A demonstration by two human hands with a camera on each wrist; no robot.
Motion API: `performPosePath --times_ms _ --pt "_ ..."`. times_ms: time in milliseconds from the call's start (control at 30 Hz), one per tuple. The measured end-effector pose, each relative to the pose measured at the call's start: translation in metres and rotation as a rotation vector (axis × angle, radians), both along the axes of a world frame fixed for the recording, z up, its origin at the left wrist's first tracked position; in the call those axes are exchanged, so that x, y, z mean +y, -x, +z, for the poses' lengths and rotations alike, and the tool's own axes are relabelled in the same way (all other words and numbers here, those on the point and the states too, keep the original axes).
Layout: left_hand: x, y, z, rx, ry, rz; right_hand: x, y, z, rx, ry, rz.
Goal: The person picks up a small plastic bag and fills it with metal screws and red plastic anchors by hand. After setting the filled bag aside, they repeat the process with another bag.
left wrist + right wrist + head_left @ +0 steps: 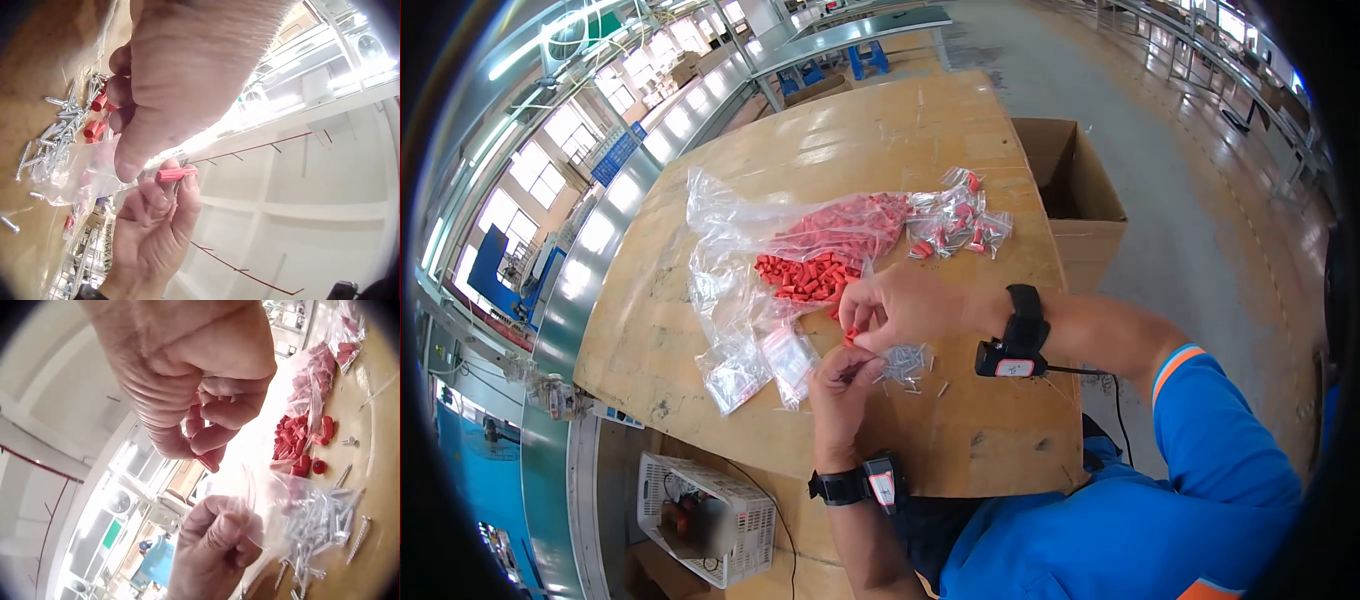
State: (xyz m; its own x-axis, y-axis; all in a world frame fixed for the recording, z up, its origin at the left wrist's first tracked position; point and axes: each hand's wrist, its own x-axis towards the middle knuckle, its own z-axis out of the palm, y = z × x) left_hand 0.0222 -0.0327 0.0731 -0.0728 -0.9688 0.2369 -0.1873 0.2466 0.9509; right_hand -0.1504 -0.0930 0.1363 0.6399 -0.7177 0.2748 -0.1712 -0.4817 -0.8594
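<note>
My right hand [910,305] pinches a red wall plug [175,175] between thumb and fingers, just above the left hand. In the right wrist view my left hand [212,550] holds the edge of a small clear plastic bag [265,509] between thumb and fingers. Silver screws [325,525] lie on the table beside and behind this bag, a few of them loose. Beyond both hands, a pile of red wall plugs [805,277] spills from a large clear bag [740,225].
Filled small bags [960,220] lie at the far right of the pile. Flat stacks of small plastic bags [788,360] are left of the hands. An open cardboard box [1090,225] stands off the right edge of the wooden table [920,120]; a white crate [750,515] sits below, at left.
</note>
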Motion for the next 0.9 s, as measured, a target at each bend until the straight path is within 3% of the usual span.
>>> performPosePath --times_ms 133,333,433,533,633,667,767,900 --pt "-0.001 -0.002 -0.001 0.038 0.030 0.013 0.003 0.004 0.001 0.065 0.021 0.019" --pt "-0.002 -0.001 -0.001 0.031 0.080 0.003 -0.003 0.012 0.007 0.183 0.275 0.049" --pt "-0.002 0.000 0.000 0.038 0.080 0.008 0.000 0.014 0.012 0.244 0.168 0.147" --pt "-0.001 -0.002 -0.001 0.061 0.050 0.021 -0.009 0.013 0.002 0.131 0.352 0.178" --pt "0.000 -0.001 -0.003 0.086 0.053 0.039 -0.009 0.023 0.008 0.117 0.377 -0.049" --pt "-0.001 0.000 -0.004 0.094 0.061 0.047 -0.011 0.029 0.008 0.206 0.365 -0.097" --pt "-0.001 -0.001 0.006 0.173 0.213 0.361 -0.015 0.043 0.004 0.467 0.308 -0.185" --pt "-0.003 -0.005 0.004 0.210 0.238 0.434 -0.011 0.036 -0.019 0.701 0.257 -0.192"
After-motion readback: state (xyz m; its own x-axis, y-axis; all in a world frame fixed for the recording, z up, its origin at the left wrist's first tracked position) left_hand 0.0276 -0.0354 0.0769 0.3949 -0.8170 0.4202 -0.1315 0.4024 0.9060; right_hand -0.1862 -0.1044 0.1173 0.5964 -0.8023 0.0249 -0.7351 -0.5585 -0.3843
